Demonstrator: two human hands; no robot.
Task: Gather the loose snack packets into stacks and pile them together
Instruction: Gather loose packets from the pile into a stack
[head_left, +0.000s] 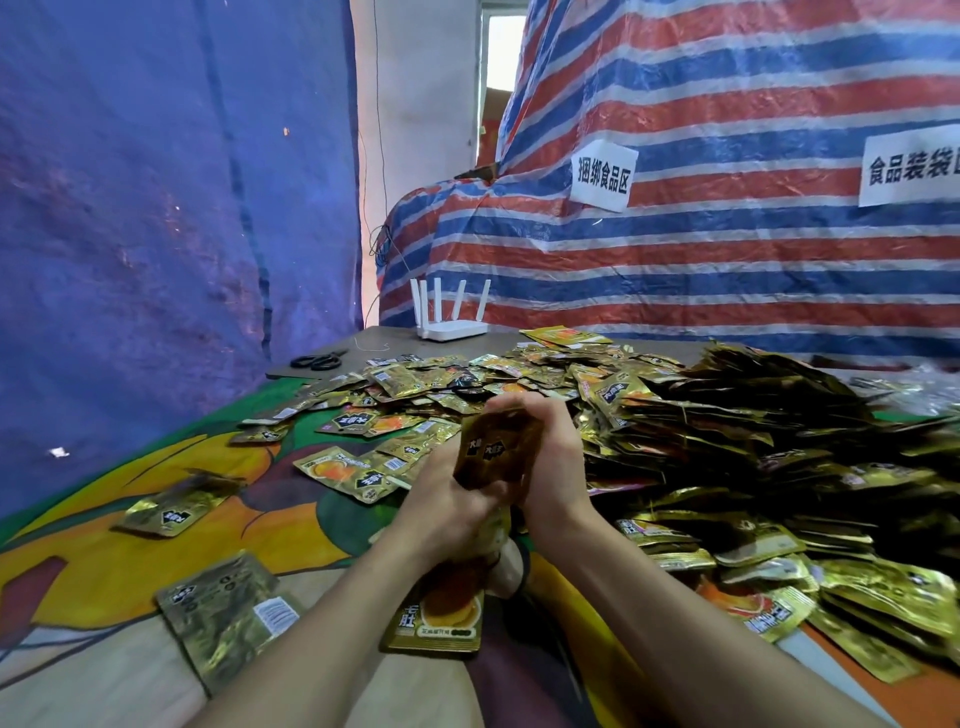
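Gold foil snack packets (343, 470) (black label, orange print): 1 small stack (496, 449) held upright, centre; loose ones scattered flat left; large heap (753, 415) right.

The snack packets (727, 415) are noted as glossy, crinkled gold foil film. The cloth (104, 545) beneath is recorded as matt printed fabric, the striped tarpaulin (727, 249) as woven plastic with slight sheen, the labels (602, 175) as matt paper, and the router (452, 328) as smooth white plastic.

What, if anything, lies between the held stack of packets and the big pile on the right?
Nothing visible does. The left hand and right hand grip the stack of packets right beside the big pile; only the right hand itself is on that side.
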